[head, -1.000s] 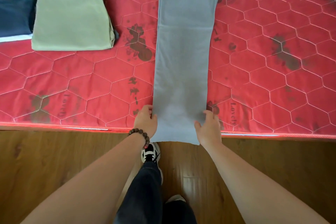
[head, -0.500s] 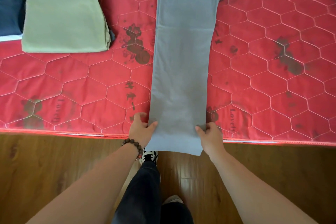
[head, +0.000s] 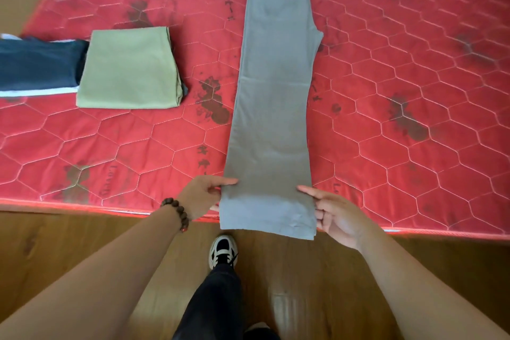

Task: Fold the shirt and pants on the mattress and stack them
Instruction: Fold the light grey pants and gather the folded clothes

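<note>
Grey pants (head: 273, 107), folded lengthwise into one long strip, lie on the red mattress (head: 414, 174) with the waist at the far end and the hem hanging over the near edge. My left hand (head: 202, 196) pinches the strip's left edge near the hem, thumb on top. On the other side, my right hand (head: 335, 212) holds the right edge with its palm turned up and its fingers curled at the cloth. A folded green shirt (head: 129, 69) sits to the left on the mattress, apart from the pants.
A dark blue garment (head: 36, 66) with a white stripe lies left of the green shirt, touching it. Wooden floor (head: 55, 251) runs along the mattress's near edge. My leg and a black-and-white shoe (head: 223, 251) stand just below the pants' hem.
Both hands have shifted from the top of the hem corners to the strip's side edges and now grip them. The view has pulled back, so the waist end shows.
</note>
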`<action>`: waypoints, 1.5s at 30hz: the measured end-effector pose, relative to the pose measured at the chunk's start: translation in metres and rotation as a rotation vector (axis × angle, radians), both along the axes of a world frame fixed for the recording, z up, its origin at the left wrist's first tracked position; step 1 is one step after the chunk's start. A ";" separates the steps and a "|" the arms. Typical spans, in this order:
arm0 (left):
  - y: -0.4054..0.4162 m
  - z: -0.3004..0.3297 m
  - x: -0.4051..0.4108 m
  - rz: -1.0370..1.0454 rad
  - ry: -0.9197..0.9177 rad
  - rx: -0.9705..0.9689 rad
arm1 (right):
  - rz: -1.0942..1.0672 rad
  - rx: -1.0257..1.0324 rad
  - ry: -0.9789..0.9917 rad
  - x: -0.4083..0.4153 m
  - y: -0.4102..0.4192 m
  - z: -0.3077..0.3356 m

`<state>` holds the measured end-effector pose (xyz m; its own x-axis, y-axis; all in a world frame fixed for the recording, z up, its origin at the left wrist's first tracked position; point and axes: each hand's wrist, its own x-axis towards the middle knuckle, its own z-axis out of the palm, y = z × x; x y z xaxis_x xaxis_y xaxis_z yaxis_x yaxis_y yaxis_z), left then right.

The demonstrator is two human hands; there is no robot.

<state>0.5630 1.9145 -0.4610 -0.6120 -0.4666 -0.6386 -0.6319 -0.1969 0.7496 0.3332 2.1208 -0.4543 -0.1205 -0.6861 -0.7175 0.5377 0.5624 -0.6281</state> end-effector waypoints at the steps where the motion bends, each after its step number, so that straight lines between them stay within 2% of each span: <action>1: 0.000 0.009 0.000 -0.016 0.002 -0.069 | 0.027 -0.025 -0.018 -0.003 0.002 0.006; 6: 0.009 0.059 -0.004 -0.011 0.052 -0.301 | 0.001 -0.073 0.146 -0.003 0.008 0.048; 9: 0.018 0.096 -0.001 0.006 0.126 -0.321 | 0.068 -0.021 0.449 -0.001 0.012 0.080; 11: 0.023 0.121 0.004 -0.068 0.142 -0.302 | 0.130 0.020 0.647 0.002 0.017 0.108; 15: 0.031 0.173 0.011 -0.090 0.116 -0.246 | 0.152 -0.176 0.659 0.009 0.025 0.176; 17: 0.031 0.199 0.005 -0.024 0.163 -0.263 | 0.147 -0.173 0.744 0.006 0.019 0.199; 20: 0.018 0.229 -0.015 0.094 0.312 -0.213 | -0.001 -0.239 0.718 -0.002 -0.007 0.221; 23: -0.007 0.239 -0.036 0.154 0.355 -0.270 | -0.126 -0.262 0.723 -0.014 -0.042 0.231; 28: -0.069 0.221 -0.080 0.256 0.411 -0.317 | -0.180 -0.324 0.721 -0.044 -0.104 0.209; 35: -0.185 0.174 -0.172 0.202 0.418 -0.213 | -0.286 -0.283 0.810 -0.121 -0.208 0.153; 39: -0.250 0.145 -0.229 0.179 0.422 -0.283 | -0.292 -0.295 0.863 -0.179 -0.273 0.127; 43: -0.308 0.096 -0.274 0.195 0.384 -0.381 | -0.287 -0.323 0.854 -0.236 -0.334 0.087; 45: -0.325 0.048 -0.290 0.175 0.304 -0.416 | -0.271 -0.258 0.807 -0.260 -0.358 0.046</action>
